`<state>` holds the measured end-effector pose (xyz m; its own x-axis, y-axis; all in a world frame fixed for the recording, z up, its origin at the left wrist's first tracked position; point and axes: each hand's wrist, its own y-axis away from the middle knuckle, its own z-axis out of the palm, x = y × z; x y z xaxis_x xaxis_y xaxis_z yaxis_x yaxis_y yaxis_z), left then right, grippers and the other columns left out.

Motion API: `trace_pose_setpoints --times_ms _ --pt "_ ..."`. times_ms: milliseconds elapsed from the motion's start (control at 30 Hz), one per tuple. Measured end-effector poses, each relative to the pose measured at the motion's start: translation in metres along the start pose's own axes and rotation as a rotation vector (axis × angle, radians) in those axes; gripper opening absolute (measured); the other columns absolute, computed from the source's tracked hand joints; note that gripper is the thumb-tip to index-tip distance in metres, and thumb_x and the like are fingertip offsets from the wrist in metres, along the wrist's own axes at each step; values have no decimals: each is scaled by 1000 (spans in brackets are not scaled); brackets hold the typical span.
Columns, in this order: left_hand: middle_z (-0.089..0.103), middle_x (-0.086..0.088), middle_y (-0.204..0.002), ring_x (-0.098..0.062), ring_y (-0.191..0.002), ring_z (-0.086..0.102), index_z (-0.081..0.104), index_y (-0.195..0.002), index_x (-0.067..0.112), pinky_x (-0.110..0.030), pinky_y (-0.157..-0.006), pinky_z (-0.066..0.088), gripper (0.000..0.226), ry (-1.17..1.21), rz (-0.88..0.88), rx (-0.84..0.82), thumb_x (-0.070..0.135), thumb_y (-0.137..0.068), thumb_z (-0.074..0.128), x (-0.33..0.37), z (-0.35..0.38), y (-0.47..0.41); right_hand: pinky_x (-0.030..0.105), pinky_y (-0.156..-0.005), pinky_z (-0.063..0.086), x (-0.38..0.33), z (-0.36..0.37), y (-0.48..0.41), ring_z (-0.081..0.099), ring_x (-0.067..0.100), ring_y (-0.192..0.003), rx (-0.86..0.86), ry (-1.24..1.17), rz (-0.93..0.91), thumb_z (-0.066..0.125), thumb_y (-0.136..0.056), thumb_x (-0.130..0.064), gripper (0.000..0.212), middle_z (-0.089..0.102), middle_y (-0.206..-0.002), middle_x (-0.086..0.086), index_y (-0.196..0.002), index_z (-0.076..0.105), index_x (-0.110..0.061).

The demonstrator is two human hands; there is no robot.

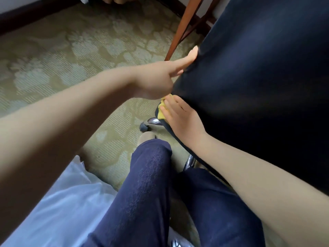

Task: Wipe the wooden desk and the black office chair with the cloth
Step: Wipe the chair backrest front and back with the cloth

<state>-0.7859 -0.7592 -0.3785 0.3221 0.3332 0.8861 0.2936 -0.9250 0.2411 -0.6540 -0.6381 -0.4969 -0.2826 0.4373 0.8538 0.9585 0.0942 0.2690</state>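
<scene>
Fingers (179, 102) of R hand (182, 120) straight and together, pressing yellow cloth (162, 113) onto edge of black office chair (249, 86). L hand (158, 82) clamps the rim, thumb on top. Chair-wiping step, I'd say. Next prob. needs steady pressure along the edge.

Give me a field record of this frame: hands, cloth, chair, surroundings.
left hand: grips edge of black office chair, thumb on its surface
right hand: straight fingers press cloth against chair edge
cloth colour: yellow, mostly hidden by the fingers
floor: patterned carpet
behind chair: wooden leg
task stage: chair being wiped; desk top not in view
</scene>
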Motion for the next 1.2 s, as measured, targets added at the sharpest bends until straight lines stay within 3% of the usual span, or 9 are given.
trace_pose_setpoints --times_ms 67,267,333,467,600,733,833,1033,1200 --pt "10 17 -158 -8 -144 17 -4 -148 47 -12 -84 42 105 -52 -11 29 -22 -76 29 0 -8 -4 29 -119 -1 -2 3 -20 37 19 -136 -26 7 3 28 -95 -27 48 50 -141 4 -133 55 -13" --pt "7 11 -160 -9 -141 21 -3 -150 40 -9 -84 38 101 -70 -5 178 -19 -74 27 4 -11 -17 43 -116 -6 3 9 -22 1 30 -146 -49 -120 -114 20 -104 -32 54 8 -159 10 -151 7 -8" --pt "8 8 -160 -7 -140 20 -2 -152 35 5 -74 35 97 -39 4 214 -19 -77 28 5 -8 -21 43 -116 -7 5 11 -5 4 29 -146 -75 -157 -167 25 -104 -31 53 14 -157 9 -150 14 -8" --pt "7 9 -160 -2 -121 30 -1 -151 39 0 -57 41 99 43 0 251 -20 -77 27 4 -4 -28 44 -116 -6 11 19 57 29 26 -139 -144 -212 -263 52 -95 -31 46 46 -142 4 -137 48 -12" --pt "7 10 -160 -10 -145 11 0 -151 39 0 -78 36 100 140 33 267 -21 -76 31 -9 5 -33 40 -117 13 35 17 114 57 25 -117 -30 -269 -180 66 -84 -22 31 66 -117 8 -111 69 -7" --pt "4 4 -161 -17 -146 12 -2 -151 38 -19 -98 29 94 179 0 277 -15 -83 36 -35 25 -29 39 -117 9 64 6 135 56 28 -121 98 -337 -65 34 -92 -10 40 61 -126 12 -117 65 -4" --pt "13 0 -160 -20 -145 18 -1 -151 36 -19 -104 25 88 103 -69 292 -9 -86 38 -53 38 -20 38 -117 8 90 -5 116 51 30 -125 148 -342 -37 34 -93 -10 42 52 -137 13 -124 60 -1" --pt "8 -5 -161 -31 -147 9 -1 -152 33 -48 -117 13 89 6 -241 339 -11 -81 29 -89 44 9 45 -110 15 116 -27 23 46 37 -125 264 -464 175 27 -87 -8 48 57 -127 23 -114 64 6" --pt "1 4 -161 -24 -148 0 -3 -151 36 -47 -119 9 101 56 -297 357 -17 -71 30 -129 42 11 39 -115 -7 89 -10 -54 46 35 -127 116 -254 16 16 -93 -9 52 58 -124 26 -106 64 7"
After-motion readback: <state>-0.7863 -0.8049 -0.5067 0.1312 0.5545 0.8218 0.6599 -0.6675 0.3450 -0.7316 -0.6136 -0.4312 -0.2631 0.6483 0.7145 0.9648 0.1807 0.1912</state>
